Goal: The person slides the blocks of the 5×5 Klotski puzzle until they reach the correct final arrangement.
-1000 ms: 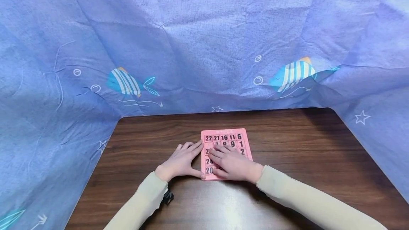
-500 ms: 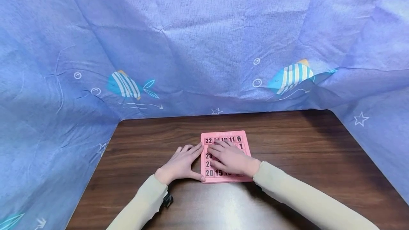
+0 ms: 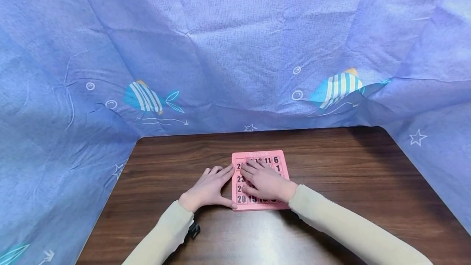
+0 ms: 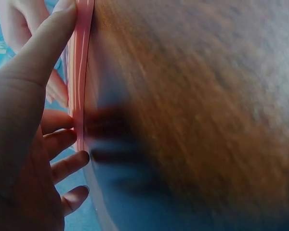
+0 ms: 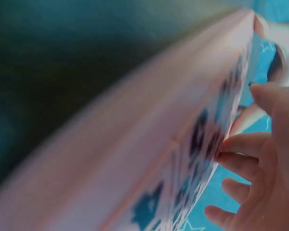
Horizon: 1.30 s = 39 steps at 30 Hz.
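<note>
A: Principal item, and its place?
B: One pink rectangular board (image 3: 254,200), corners rounded, face ruled in a grid of bold black numerals; 6, 11 and 20 legible, several covered. Lies flat, near the middle of the table.
A: Hands upon it?
B: Two, bare. Left hand (image 3: 208,187): thumb spread wide from the fingers, thumb tip at the near left corner, forefinger at the left edge. Right hand (image 3: 267,181): laid over the grid, fingers apart, fingertips touching the face.
A: Attached to these?
B: Two pale cream fabric sleeves (image 3: 349,224); one small black device (image 3: 194,230) under the left wrist.
A: Support and surround?
B: One dark brown wood-grain table (image 3: 331,146), rounded far corners. Behind it, one creased blue-violet cloth (image 3: 235,52), printed with two striped turquoise fish (image 3: 145,96), white bubbles and stars.
</note>
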{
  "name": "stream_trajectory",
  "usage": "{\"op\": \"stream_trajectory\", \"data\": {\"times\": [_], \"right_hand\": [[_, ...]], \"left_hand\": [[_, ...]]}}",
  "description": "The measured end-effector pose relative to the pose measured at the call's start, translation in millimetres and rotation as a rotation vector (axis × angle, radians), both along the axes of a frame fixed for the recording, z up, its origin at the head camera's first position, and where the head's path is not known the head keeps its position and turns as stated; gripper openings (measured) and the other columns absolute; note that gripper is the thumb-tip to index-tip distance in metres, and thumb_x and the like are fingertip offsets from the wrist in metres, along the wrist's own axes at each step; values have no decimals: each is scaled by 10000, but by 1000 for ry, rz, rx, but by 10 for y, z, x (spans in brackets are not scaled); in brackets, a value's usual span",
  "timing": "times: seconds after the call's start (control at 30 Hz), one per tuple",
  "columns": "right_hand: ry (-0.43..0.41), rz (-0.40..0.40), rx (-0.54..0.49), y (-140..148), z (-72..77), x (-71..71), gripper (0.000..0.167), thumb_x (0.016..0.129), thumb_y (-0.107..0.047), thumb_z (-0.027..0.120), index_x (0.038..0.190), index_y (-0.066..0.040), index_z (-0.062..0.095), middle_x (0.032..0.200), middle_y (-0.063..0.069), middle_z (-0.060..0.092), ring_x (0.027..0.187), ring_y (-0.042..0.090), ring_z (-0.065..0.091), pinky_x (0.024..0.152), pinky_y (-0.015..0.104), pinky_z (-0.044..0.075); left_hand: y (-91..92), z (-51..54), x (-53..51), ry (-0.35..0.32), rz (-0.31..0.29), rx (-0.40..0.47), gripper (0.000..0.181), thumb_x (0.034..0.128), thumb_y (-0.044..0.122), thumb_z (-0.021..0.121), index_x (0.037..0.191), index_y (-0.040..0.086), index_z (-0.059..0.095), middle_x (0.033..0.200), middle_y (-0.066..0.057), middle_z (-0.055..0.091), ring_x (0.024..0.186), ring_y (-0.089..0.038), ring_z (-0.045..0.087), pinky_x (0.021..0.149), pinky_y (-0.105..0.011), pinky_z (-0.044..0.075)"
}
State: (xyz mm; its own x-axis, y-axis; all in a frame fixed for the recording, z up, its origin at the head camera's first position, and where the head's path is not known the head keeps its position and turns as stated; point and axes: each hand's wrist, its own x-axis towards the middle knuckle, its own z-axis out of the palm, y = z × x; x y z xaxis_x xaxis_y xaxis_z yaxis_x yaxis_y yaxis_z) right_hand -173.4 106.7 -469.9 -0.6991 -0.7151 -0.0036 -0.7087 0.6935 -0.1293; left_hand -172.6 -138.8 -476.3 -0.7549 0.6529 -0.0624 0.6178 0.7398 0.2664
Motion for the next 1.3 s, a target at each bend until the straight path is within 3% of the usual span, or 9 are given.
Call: {"op": "stream_trajectory", "data": {"times": [0.27,0.6,0.9,1.13,1.3], "right_hand": [[-52,19,-77,66,2,146,691,1056,-544,494,1524,-37,529,1579,123,502,1514,354,372,1224,580,268],[-23,-126,-113,169,-46,-26,626,1063,-476,531,1493,-23,561,1560,153,517,1535,399,311,1202,640,266],[-27,-88,-94,76,-35,-95,640,1066,-503,508,1517,-51,543,1584,116,499,1543,375,306,1203,630,273],[-82,-67,-65,-21,23,-115,674,1073,-523,478,1557,-55,487,1619,108,451,1563,353,262,1231,604,231],[-79,-81,-90,57,-1,-104,635,1075,-474,504,1537,-38,510,1602,129,470,1551,383,281,1226,626,219]], "left_hand": [[5,-1,14,35,-1,-12,1158,703,737,818,1578,69,459,1646,-96,414,1327,-257,460,976,-435,396],[7,-25,16,-8,6,0,1172,711,755,802,1597,84,429,1662,-81,388,1339,-244,447,1014,-446,384],[10,-4,-7,4,13,-21,1185,703,769,798,1604,97,421,1665,-63,385,1292,-221,459,973,-415,385],[9,-7,-12,9,13,-17,1194,701,772,796,1612,106,407,1668,-53,382,1306,-227,459,995,-425,385],[-2,-10,-6,-5,17,-14,1193,703,767,799,1613,104,405,1670,-53,377,1312,-230,457,1005,-432,385]]}}
